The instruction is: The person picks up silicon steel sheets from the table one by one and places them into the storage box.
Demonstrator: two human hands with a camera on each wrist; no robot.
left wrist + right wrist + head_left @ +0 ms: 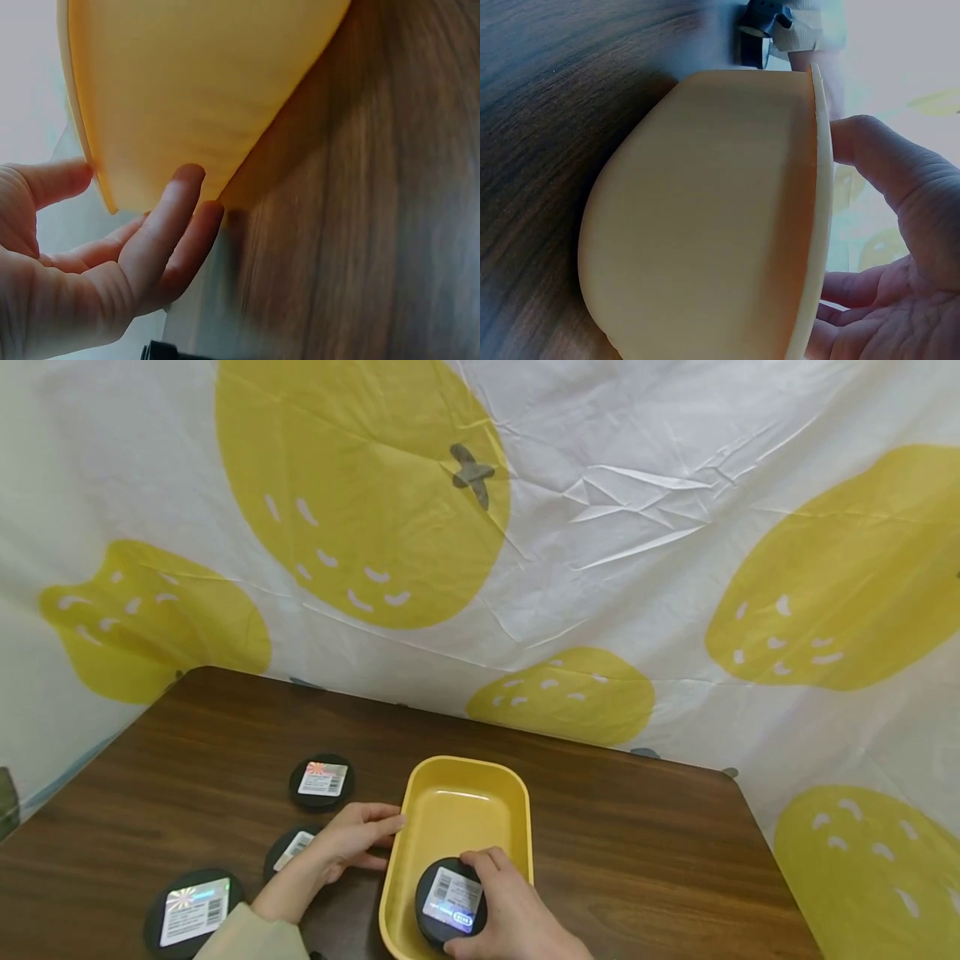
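A deep yellow tray point(450, 827) with rounded corners stands on the brown wooden table. My right hand point(517, 910) grips a round black disc point(452, 900) with a white label, over the near end of the tray. Whether the disc touches the tray floor I cannot tell. At the tray's left side is my left hand point(352, 843), its fingertips by the wall; in the left wrist view the thumb meets the rim and the fingers lie loosely along the outer wall. The right wrist view shows the tray's outer wall point(705, 217), with the disc hidden behind it.
Left of the tray lie three more black discs with white labels: one at the back point(322, 781), one partly behind the left forearm point(281, 852), one at the near left point(193, 910). A white cloth with yellow fruit prints point(600, 610) hangs behind the table point(637, 843).
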